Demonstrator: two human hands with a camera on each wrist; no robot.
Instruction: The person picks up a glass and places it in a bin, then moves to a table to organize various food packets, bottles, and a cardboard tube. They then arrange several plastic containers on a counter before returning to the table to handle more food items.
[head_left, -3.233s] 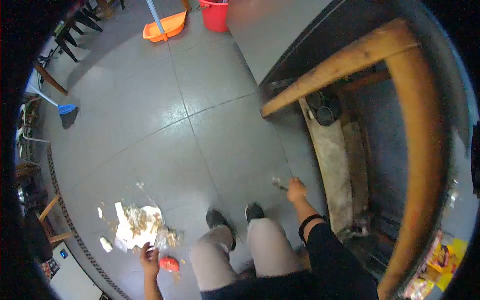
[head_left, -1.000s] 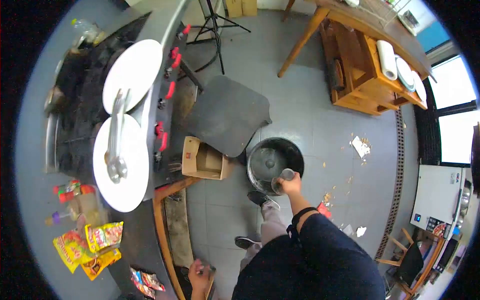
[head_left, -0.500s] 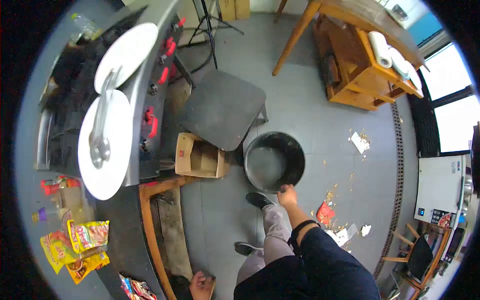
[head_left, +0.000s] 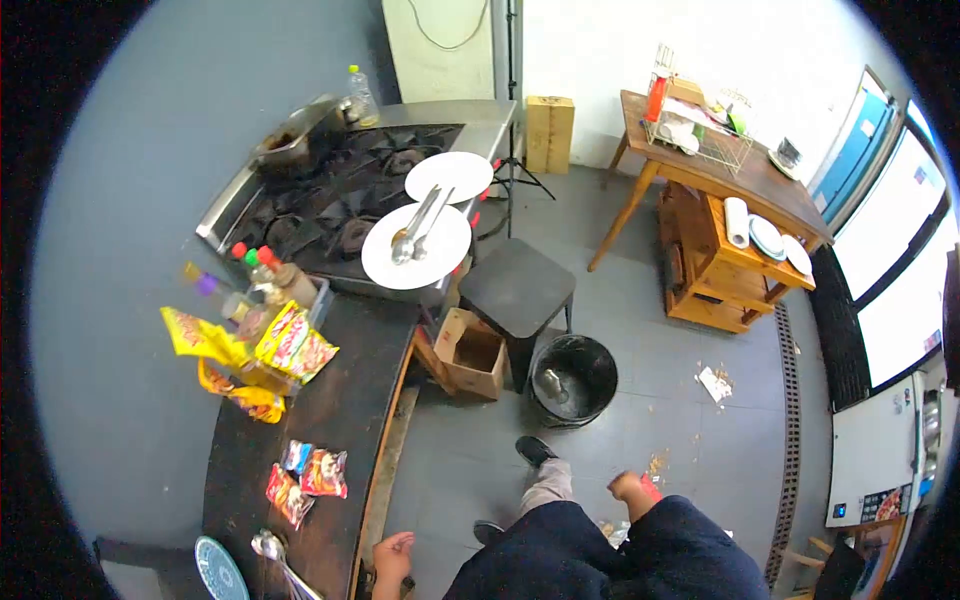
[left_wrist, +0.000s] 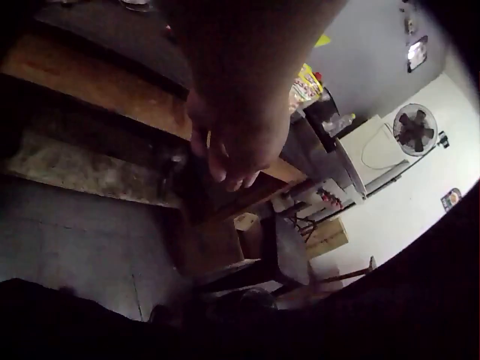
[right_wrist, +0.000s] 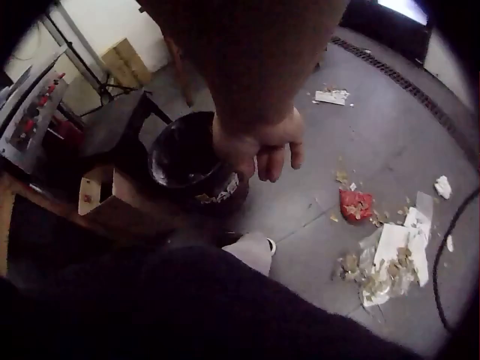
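My right hand (head_left: 630, 487) hangs loosely over the floor, holding nothing. In the right wrist view its fingers (right_wrist: 271, 161) droop beside the black bucket (right_wrist: 232, 196). Inside that bucket, in the head view, lies a small clear cup-like item (head_left: 553, 384). At the lower left, my left hand (head_left: 393, 555) is empty with relaxed fingers, beside the edge of the dark counter (head_left: 365, 400). A pile of white scraps and crumbs (right_wrist: 394, 259) lies on the floor near a crumpled red wrapper (right_wrist: 355, 205).
A black stool (head_left: 520, 285) and a cardboard box (head_left: 472, 350) stand left of the bucket. The stove (head_left: 330, 200) carries white plates (head_left: 385, 250) with tongs (head_left: 415, 225). A wooden table (head_left: 720, 165) is at the back right. More scraps (head_left: 714, 384) lie on the floor.
My right hand released the clear cup into the bucket and drew back toward my body. Earlier my left hand was at the scrap pile. The view turned toward the stove, then lifted.
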